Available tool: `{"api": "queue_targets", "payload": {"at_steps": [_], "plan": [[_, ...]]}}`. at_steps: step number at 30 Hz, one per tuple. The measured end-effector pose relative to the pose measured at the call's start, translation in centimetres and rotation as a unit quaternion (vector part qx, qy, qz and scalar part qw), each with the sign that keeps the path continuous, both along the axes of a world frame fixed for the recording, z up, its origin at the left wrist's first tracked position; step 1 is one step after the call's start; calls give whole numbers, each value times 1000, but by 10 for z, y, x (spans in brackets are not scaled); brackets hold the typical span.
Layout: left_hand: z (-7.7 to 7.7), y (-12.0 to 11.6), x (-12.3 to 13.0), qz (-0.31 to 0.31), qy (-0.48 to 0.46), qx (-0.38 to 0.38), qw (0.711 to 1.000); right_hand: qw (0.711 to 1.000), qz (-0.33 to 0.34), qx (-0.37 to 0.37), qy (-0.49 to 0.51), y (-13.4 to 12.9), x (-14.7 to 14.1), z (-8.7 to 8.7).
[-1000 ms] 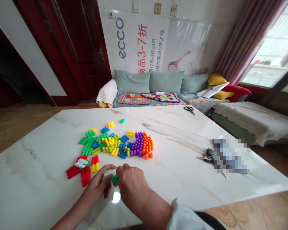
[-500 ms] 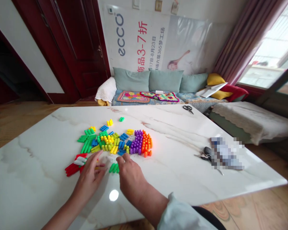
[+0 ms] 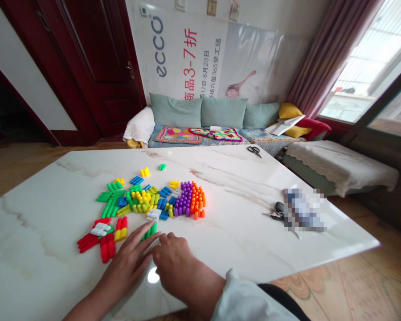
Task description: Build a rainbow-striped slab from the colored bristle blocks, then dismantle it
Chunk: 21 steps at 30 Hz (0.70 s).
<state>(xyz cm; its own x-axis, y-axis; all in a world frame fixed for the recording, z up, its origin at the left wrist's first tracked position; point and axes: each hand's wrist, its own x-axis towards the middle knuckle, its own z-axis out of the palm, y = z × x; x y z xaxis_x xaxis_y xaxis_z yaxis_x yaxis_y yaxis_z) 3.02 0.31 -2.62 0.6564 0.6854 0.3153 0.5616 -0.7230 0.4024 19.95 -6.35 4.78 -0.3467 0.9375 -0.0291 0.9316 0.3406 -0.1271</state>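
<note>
My left hand (image 3: 130,257) reaches in from the lower left, fingers stretched and apart. Its index finger and thumb lie on either side of some green peg-shaped plastic blocks (image 3: 149,232), seeming to touch them. Close by, my right hand (image 3: 175,258) is closed, fingertips pinched near the left fingertips; anything in the pinch is hidden. Just beyond the hands lies a white block (image 3: 153,214) against a cluster of blue, yellow-green and green pieces. Purple pegs (image 3: 184,198) and orange pegs (image 3: 198,200) stand in rows at the cluster's right.
Red blocks (image 3: 107,247) and red-and-yellow blocks (image 3: 120,228) lie left of my hands. On the marble-patterned table (image 3: 234,249) are pliers (image 3: 276,214) beside a blurred item, and black-handled scissors (image 3: 254,150) at the far edge. A sofa (image 3: 178,111) stands behind.
My hands have drawn back toward me from the cluster, uncovering the white block and the red and yellow pieces. The left hand has moved to the green blocks. The view has shifted slightly.
</note>
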Motion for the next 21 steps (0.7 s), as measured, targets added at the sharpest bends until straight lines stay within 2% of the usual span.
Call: {"api": "queue_targets", "payload": {"at_steps": [5, 9, 21], "plan": [[-11, 1, -1, -16, 35, 69, 997, 1000, 14, 23, -17, -2, -1, -4], [-13, 1, 0, -15, 59, 103, 993, 999, 12, 38, -14, -1, -2, -10], [-13, 0, 2, -12, 68, 124, 990, 999, 17, 42, -20, 0, -4, -16]]}}
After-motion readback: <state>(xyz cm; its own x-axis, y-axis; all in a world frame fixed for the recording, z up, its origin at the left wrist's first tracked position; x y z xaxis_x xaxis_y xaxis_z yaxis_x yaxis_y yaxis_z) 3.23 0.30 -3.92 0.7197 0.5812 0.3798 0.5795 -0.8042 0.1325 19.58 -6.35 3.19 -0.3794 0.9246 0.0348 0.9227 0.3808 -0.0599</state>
